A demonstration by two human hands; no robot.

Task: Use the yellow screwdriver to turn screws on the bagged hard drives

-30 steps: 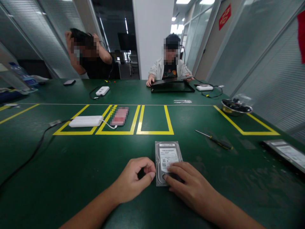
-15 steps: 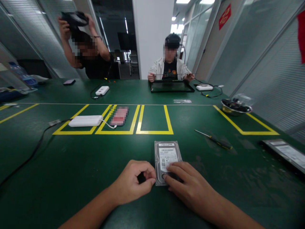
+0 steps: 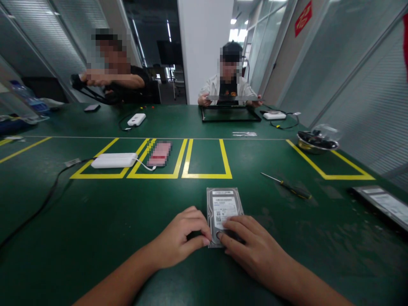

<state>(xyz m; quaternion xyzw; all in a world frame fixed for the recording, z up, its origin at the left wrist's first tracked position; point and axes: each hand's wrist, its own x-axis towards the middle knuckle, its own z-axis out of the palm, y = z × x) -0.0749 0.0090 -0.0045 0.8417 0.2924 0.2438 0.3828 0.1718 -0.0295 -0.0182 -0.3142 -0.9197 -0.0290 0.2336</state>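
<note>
A silver hard drive (image 3: 225, 207) with a white label lies flat on the green table in front of me. My right hand (image 3: 251, 240) is over its near right part, with the fingers on the label side and around the right edge. At the drive's near left corner is my left hand (image 3: 185, 231). Its fingers are curled, and thumb and fingertips come together at the drive's edge; anything pinched between them is too small to make out. Right of the drive lies a screwdriver (image 3: 295, 190) with a black and yellow handle, its shaft toward the left.
Another drive (image 3: 384, 204) lies at the right edge. A metal bowl (image 3: 315, 146) holds dark parts. A white power bank (image 3: 114, 160) is cabled to a pink phone (image 3: 160, 154) among yellow tape (image 3: 207, 176). Across the table, one person holds a panel over a black frame (image 3: 231, 120); another holds black headgear.
My left hand's fingers have lifted and shifted slightly at the drive's corner; my right hand stays put. Across the table, a person has lowered headgear from their head, and the other tilts the panel.
</note>
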